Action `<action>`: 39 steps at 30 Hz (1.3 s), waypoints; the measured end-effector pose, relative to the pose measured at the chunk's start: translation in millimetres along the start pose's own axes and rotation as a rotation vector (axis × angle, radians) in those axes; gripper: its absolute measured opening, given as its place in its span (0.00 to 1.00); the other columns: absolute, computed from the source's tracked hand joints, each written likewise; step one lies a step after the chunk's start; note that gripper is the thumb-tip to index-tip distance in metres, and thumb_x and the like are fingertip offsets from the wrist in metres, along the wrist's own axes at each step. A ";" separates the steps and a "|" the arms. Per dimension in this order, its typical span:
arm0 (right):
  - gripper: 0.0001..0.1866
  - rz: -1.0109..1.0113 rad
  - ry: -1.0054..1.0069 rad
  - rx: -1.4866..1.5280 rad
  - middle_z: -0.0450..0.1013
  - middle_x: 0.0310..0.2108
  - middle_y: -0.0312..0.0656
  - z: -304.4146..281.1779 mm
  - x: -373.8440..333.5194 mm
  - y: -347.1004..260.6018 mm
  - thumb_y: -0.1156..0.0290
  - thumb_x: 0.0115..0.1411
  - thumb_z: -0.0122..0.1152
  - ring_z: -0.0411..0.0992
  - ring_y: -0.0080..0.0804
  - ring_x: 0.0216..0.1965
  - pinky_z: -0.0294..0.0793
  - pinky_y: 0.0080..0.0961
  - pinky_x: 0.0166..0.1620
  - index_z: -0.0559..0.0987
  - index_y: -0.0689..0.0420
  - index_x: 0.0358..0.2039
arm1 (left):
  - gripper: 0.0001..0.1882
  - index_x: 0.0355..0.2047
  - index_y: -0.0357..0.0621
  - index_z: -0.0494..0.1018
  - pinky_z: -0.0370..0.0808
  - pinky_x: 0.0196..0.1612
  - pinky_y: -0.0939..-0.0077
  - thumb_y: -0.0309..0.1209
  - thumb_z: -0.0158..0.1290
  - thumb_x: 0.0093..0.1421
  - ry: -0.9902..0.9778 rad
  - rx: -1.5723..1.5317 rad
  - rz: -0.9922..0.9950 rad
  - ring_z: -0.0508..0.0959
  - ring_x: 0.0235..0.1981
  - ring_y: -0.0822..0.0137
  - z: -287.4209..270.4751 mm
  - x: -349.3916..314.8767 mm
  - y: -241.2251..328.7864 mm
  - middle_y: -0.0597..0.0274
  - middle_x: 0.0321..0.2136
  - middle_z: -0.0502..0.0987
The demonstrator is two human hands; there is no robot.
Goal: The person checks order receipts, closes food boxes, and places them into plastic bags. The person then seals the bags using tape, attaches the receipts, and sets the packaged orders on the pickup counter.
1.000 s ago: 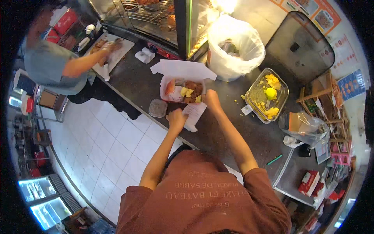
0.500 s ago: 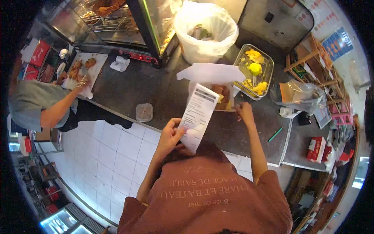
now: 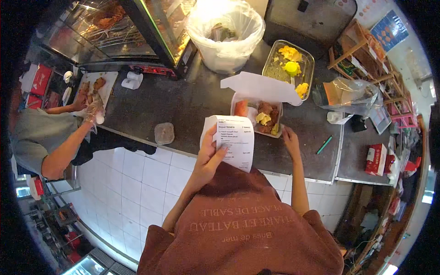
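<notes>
My left hand (image 3: 211, 158) pinches a long printed paper receipt (image 3: 236, 144) with the thumb in front. The paper's upper end curls back, and it hangs over the counter's front edge. Behind it lies a white takeaway box (image 3: 280, 110) with its lid (image 3: 261, 88) folded back. Inside are browned fried pieces (image 3: 270, 110) topped with yellow lumps, beside a red-and-white item (image 3: 241, 108) partly hidden by the receipt. At the box's right front corner my right hand (image 3: 290, 143) has its fingers closed on the edge.
A tray (image 3: 274, 68) holds yellow food and a yellow-green scoop (image 3: 291, 68). Beyond the box stands a bag-lined bucket (image 3: 220, 50). A lidded clear container (image 3: 164, 133), a green pen (image 3: 324, 145) and a red-white box (image 3: 376, 159) rest on the counter. Another person (image 3: 55, 133) handles food at left.
The receipt has come lower and its top now curls over, uncovering more of the box's contents. The box sits turned, its front right corner nearer me. My right hand stays at that corner.
</notes>
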State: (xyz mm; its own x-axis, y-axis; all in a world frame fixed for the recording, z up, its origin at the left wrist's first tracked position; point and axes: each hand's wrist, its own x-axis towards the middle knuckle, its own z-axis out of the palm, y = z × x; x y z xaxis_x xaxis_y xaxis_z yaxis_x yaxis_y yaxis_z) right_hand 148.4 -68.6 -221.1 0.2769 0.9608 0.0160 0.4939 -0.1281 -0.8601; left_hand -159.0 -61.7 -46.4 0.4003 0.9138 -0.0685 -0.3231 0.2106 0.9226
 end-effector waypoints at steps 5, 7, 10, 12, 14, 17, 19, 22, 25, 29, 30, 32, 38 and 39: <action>0.16 0.271 -0.071 -0.088 0.70 0.24 0.50 4.9 22.0 -40.8 0.64 0.56 0.46 0.70 0.36 0.29 0.68 0.26 0.31 0.71 0.66 0.34 | 0.29 0.56 0.40 0.39 0.56 0.50 0.75 0.20 0.35 0.55 -0.001 -0.072 0.042 0.62 0.48 0.68 2.1 0.3 -4.8 0.53 0.48 0.59; 0.16 0.353 0.000 0.122 0.70 0.22 0.50 10.2 28.1 -30.0 0.63 0.55 0.45 0.70 0.43 0.26 0.67 0.30 0.32 0.72 0.65 0.33 | 0.30 0.57 0.43 0.38 0.56 0.50 0.75 0.19 0.35 0.54 -0.049 -0.099 0.021 0.62 0.48 0.68 4.0 -0.9 1.8 0.52 0.48 0.59; 0.15 0.197 0.086 -0.070 0.70 0.24 0.53 11.5 37.1 12.1 0.64 0.55 0.45 0.69 0.50 0.26 0.66 0.36 0.31 0.73 0.64 0.29 | 0.34 0.57 0.43 0.38 0.57 0.51 0.72 0.15 0.34 0.50 -0.073 -0.089 0.016 0.61 0.50 0.66 4.0 1.4 4.0 0.50 0.50 0.57; 0.15 0.038 0.115 -0.229 0.69 0.23 0.55 18.2 35.2 -21.1 0.64 0.55 0.44 0.68 0.52 0.26 0.66 0.37 0.30 0.73 0.65 0.28 | 0.33 0.57 0.44 0.37 0.56 0.51 0.73 0.16 0.33 0.52 -0.036 -0.087 0.042 0.61 0.49 0.67 4.1 -0.6 3.3 0.51 0.50 0.58; 0.15 -0.108 0.167 -0.389 0.68 0.23 0.57 20.3 31.3 -52.6 0.65 0.55 0.44 0.67 0.54 0.26 0.65 0.38 0.30 0.73 0.65 0.26 | 0.32 0.57 0.45 0.37 0.54 0.51 0.74 0.17 0.33 0.53 -0.024 -0.088 0.058 0.61 0.48 0.69 3.0 -4.0 5.4 0.52 0.49 0.58; 0.16 -0.007 0.098 -0.325 0.67 0.23 0.59 18.0 43.3 -61.8 0.65 0.55 0.44 0.66 0.56 0.28 0.64 0.40 0.30 0.71 0.66 0.23 | 0.32 0.57 0.44 0.38 0.52 0.52 0.76 0.16 0.33 0.52 -0.020 -0.124 0.014 0.59 0.49 0.69 -0.5 -4.1 5.1 0.52 0.51 0.55; 0.16 -0.013 -0.001 -0.426 0.66 0.23 0.59 10.6 50.3 -56.0 0.65 0.55 0.44 0.65 0.55 0.28 0.63 0.41 0.30 0.70 0.67 0.23 | 0.33 0.57 0.43 0.39 0.50 0.53 0.77 0.15 0.33 0.51 -0.012 0.067 0.109 0.56 0.52 0.68 -4.9 -3.3 2.9 0.52 0.53 0.51; 0.16 0.003 0.021 -0.478 0.67 0.24 0.58 8.3 50.9 -56.4 0.63 0.55 0.45 0.66 0.55 0.27 0.64 0.38 0.29 0.71 0.66 0.22 | 0.34 0.57 0.43 0.40 0.48 0.54 0.78 0.14 0.33 0.49 0.009 -0.001 0.077 0.53 0.53 0.67 -8.7 -4.6 3.0 0.52 0.54 0.48; 0.19 -0.062 0.188 -0.490 0.69 0.22 0.51 4.7 44.9 -73.9 0.58 0.56 0.44 0.67 0.45 0.26 0.65 0.31 0.30 0.72 0.63 0.25 | 0.36 0.57 0.43 0.37 0.48 0.54 0.76 0.13 0.33 0.47 0.046 0.154 0.167 0.53 0.54 0.66 -14.6 -4.5 2.1 0.52 0.54 0.47; 0.25 -0.049 -0.284 0.321 0.69 0.29 0.36 19.5 -3.4 -174.2 0.50 0.56 0.42 0.65 0.23 0.33 0.65 0.23 0.39 0.70 0.62 0.36 | 0.39 0.57 0.44 0.32 0.48 0.55 0.73 0.12 0.32 0.45 0.087 0.134 0.179 0.52 0.55 0.64 -14.0 -6.1 8.1 0.51 0.55 0.46; 0.20 -0.030 -0.397 0.536 0.69 0.34 0.41 30.6 -16.3 -188.9 0.56 0.55 0.47 0.65 0.25 0.38 0.64 0.22 0.42 0.70 0.63 0.37 | 0.39 0.57 0.44 0.32 0.48 0.55 0.73 0.12 0.32 0.45 0.081 0.132 0.177 0.52 0.55 0.64 -16.1 -3.7 5.6 0.51 0.55 0.46; 0.15 -0.025 -0.563 0.480 0.69 0.32 0.39 46.6 -35.2 -212.4 0.65 0.53 0.52 0.65 0.23 0.35 0.65 0.21 0.40 0.69 0.63 0.36 | 0.41 0.57 0.46 0.31 0.49 0.55 0.72 0.11 0.32 0.43 0.127 0.102 0.256 0.52 0.55 0.63 -19.4 0.8 0.9 0.49 0.55 0.46; 0.12 0.133 -0.852 0.497 0.69 0.31 0.36 68.9 -53.3 -210.2 0.71 0.55 0.50 0.65 0.18 0.34 0.65 0.17 0.37 0.69 0.65 0.37 | 0.38 0.57 0.51 0.33 0.68 0.42 0.74 0.19 0.41 0.52 0.343 -0.156 0.276 0.69 0.41 0.66 -42.4 17.5 16.3 0.49 0.44 0.64; 0.13 0.072 -0.903 0.526 0.70 0.30 0.36 69.3 -55.5 -208.9 0.70 0.55 0.50 0.65 0.18 0.33 0.66 0.18 0.36 0.68 0.65 0.37 | 0.37 0.57 0.51 0.34 0.69 0.41 0.74 0.19 0.41 0.52 0.381 -0.171 0.234 0.70 0.40 0.66 -49.2 22.4 18.5 0.49 0.43 0.65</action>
State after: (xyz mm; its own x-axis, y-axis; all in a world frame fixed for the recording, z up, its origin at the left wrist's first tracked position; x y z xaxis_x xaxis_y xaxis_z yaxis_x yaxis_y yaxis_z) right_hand -27.3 -78.2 -77.6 -0.5342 0.8092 -0.2448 0.0200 -0.2774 -0.9605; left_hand -198.3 -20.3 -49.6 -0.0325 0.9990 -0.0296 -0.5166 0.0086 0.8562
